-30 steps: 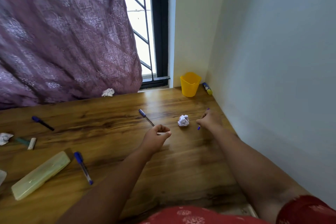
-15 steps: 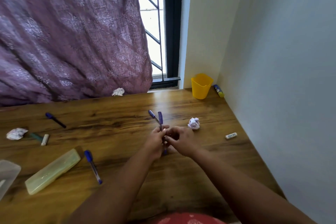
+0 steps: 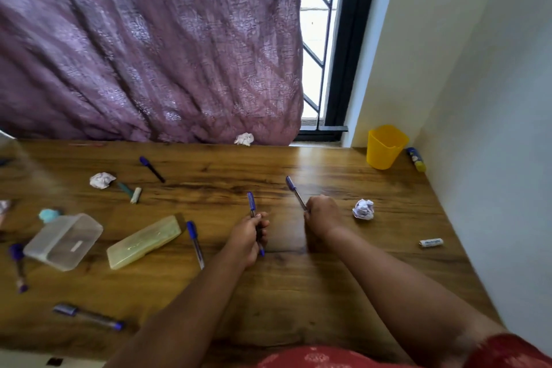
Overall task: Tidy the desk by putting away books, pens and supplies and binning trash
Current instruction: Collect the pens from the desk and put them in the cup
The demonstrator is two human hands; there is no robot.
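Note:
My left hand point(image 3: 247, 238) grips a blue-capped pen point(image 3: 251, 203) upright, its tip poking out below the fist. My right hand point(image 3: 322, 213) closes on the lower end of a second blue-capped pen point(image 3: 292, 188) that lies slanted on the wooden desk point(image 3: 298, 293). A crumpled paper ball point(image 3: 363, 209) sits just right of my right hand. Another loose pen point(image 3: 195, 242) lies left of my left hand, beside a pale green pencil case point(image 3: 143, 241). A yellow cup point(image 3: 385, 146) stands in the far right corner.
More pens point(image 3: 151, 169) point(image 3: 88, 316) point(image 3: 18, 266), paper balls point(image 3: 101, 180) point(image 3: 244, 138), a clear plastic box point(image 3: 62, 240), a small white-capped tool point(image 3: 131, 192), a glue stick point(image 3: 416, 159) and a white battery-like cylinder point(image 3: 430, 242) are scattered about. A purple curtain hangs behind the desk; a wall bounds the right side.
The pen passed from my right hand to my left. My hands have parted, and my right hand has reached forward onto the second pen. The view has swung left.

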